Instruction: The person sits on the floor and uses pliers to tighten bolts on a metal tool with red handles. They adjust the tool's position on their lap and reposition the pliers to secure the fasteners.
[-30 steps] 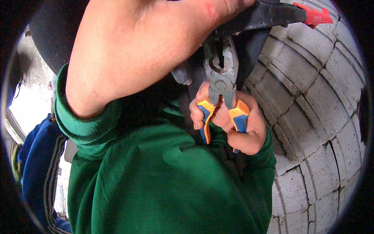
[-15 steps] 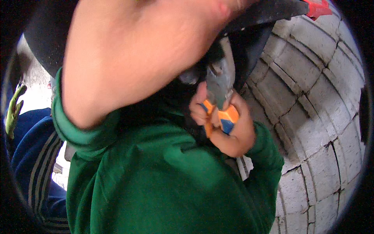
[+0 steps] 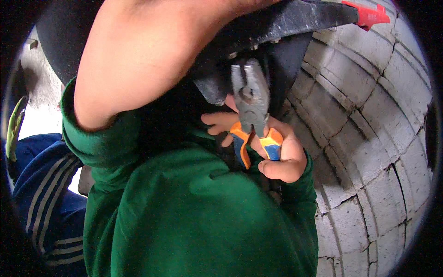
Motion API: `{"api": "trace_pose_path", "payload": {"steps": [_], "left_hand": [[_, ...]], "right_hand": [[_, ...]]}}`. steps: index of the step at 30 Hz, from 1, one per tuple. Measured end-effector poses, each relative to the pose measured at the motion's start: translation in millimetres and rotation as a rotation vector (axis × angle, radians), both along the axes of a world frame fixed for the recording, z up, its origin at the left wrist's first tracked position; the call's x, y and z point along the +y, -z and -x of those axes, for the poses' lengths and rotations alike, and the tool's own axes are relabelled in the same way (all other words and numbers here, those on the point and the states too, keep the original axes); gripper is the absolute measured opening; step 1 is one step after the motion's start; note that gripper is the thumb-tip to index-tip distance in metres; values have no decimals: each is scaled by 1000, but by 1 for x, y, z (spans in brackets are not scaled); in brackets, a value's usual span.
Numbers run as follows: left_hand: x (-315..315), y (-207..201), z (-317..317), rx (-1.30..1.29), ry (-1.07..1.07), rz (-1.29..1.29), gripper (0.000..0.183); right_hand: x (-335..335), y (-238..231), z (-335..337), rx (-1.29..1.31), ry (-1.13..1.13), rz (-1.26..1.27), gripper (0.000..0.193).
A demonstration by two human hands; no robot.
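Observation:
Combination pliers (image 3: 251,104) with a grey metal head and orange-and-blue handles rest in my right hand (image 3: 290,154). Their jaws point up toward a black part (image 3: 300,21), with a narrow gap between the jaw tips. My right thumb lies by one handle, while several fingers stretch out past the other handle. Across the upper left runs my bare left forearm (image 3: 134,60), its green sleeve pushed back. The left hand itself is beyond the top edge, near the black part. Whether the jaws touch anything cannot be told.
A red piece (image 3: 371,17) sits at the right end of the black part. Cracked grey blocks (image 3: 378,129) fill the right side. At the left are someone's navy clothing with grey stripes (image 3: 41,189) and a long yellow-green thing (image 3: 14,134).
The pliers have come slightly left, and more of their jaws shows. My right fingers have loosened and spread from around the handles. My left forearm has shifted a little, uncovering more of the black part.

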State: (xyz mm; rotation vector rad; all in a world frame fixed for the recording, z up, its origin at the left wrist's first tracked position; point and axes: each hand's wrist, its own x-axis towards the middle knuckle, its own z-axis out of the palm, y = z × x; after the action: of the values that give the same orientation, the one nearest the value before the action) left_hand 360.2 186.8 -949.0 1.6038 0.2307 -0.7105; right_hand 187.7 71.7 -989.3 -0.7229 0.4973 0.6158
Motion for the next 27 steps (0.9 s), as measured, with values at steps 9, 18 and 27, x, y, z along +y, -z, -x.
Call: {"api": "trace_pose_path", "payload": {"steps": [9,18,27], "left_hand": [[-8,-4,-1,32,51,-10,73],[2,-6,-5,69,37,-23,76],[16,20,-22,137,161,172,75]], "right_hand": [[-8,11,-1,-117,4,-60,104],[-8,16,7,-192,41,-71,94],[-12,17,0,-156,94,-156,102]]}}
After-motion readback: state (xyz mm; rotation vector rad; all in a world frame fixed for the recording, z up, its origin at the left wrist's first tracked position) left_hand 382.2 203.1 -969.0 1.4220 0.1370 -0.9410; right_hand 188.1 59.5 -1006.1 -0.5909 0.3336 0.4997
